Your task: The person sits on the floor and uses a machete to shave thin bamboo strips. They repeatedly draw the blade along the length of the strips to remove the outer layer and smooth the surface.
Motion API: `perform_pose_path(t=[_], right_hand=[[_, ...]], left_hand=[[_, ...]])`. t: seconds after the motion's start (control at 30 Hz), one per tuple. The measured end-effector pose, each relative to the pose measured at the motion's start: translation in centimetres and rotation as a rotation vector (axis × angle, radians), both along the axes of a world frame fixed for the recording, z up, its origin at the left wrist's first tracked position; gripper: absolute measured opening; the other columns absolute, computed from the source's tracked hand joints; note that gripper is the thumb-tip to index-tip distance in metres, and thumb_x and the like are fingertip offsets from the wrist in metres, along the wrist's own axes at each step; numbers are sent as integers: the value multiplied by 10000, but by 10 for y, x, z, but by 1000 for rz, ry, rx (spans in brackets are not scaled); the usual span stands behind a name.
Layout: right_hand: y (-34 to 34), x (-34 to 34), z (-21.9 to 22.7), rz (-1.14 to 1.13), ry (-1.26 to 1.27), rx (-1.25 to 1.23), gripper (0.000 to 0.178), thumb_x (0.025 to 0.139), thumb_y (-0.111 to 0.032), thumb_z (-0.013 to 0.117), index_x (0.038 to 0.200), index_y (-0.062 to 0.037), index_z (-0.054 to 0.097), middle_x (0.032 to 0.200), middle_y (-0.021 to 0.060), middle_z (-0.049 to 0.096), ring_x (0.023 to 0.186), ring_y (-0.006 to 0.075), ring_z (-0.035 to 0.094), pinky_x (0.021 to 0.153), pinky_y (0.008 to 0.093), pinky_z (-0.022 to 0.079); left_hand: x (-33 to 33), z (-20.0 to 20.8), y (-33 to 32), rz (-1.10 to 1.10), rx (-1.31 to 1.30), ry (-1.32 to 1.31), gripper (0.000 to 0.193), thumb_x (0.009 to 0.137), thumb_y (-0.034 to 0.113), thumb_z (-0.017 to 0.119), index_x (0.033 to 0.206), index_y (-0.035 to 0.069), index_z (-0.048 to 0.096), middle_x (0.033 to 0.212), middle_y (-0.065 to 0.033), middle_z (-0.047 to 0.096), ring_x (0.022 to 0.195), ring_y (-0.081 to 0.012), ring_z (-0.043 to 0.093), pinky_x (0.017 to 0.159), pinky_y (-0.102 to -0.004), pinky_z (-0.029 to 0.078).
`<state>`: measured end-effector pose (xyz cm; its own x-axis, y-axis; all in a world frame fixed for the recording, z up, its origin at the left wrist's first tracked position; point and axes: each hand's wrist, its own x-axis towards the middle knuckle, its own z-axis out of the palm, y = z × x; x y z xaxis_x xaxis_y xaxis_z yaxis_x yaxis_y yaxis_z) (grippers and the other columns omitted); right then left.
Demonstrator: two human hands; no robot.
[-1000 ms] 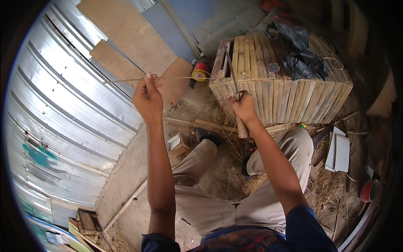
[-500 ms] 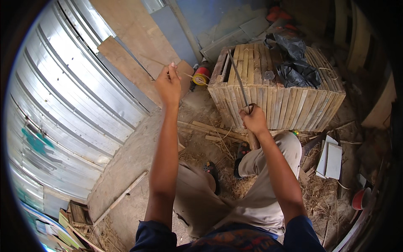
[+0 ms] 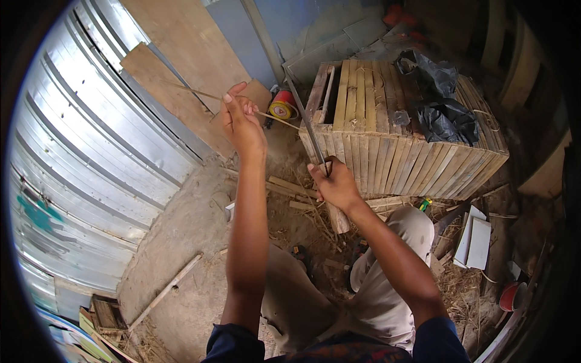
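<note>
My left hand (image 3: 244, 126) is raised at the centre left, its fingers closed around a thin bamboo strip (image 3: 279, 119). The strip runs slantwise from the upper left past the fingers toward the near left corner of a slatted wooden crate (image 3: 387, 160). In my right hand (image 3: 339, 184), lower and to the right, is a machete (image 3: 307, 124). Its long, narrow dark blade points up and away, toward the strip's right end; whether they touch I cannot tell. The thick wooden handle (image 3: 338, 219) shows below the fist.
Black plastic bags (image 3: 448, 121) lie on the crate, which has a gap at its left end. Beside it stands a red and yellow can (image 3: 282, 105). Wood offcuts (image 3: 290, 187) and shavings litter the ground. Corrugated metal sheeting (image 3: 91, 145) walls the left; white boards (image 3: 473, 239) lie right.
The machete has swung left toward the strip, and its blade now leans left. My left fingers have shifted on the strip. The view has turned slightly.
</note>
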<state>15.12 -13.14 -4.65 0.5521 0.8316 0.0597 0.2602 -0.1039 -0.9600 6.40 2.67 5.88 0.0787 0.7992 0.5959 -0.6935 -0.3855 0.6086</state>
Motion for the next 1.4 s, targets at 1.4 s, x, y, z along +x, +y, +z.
perform_pose_path(t=[1.4], right_hand=[[79, 28, 4, 163, 20, -110, 435, 977, -299, 667, 1220, 23, 503, 666, 120, 631, 543, 244, 651, 530, 394, 478]], left_hand=[[-62, -49, 37, 559, 98, 679, 130, 994, 28, 623, 937, -77, 675, 951, -164, 741, 922, -177, 695, 834, -300, 553]])
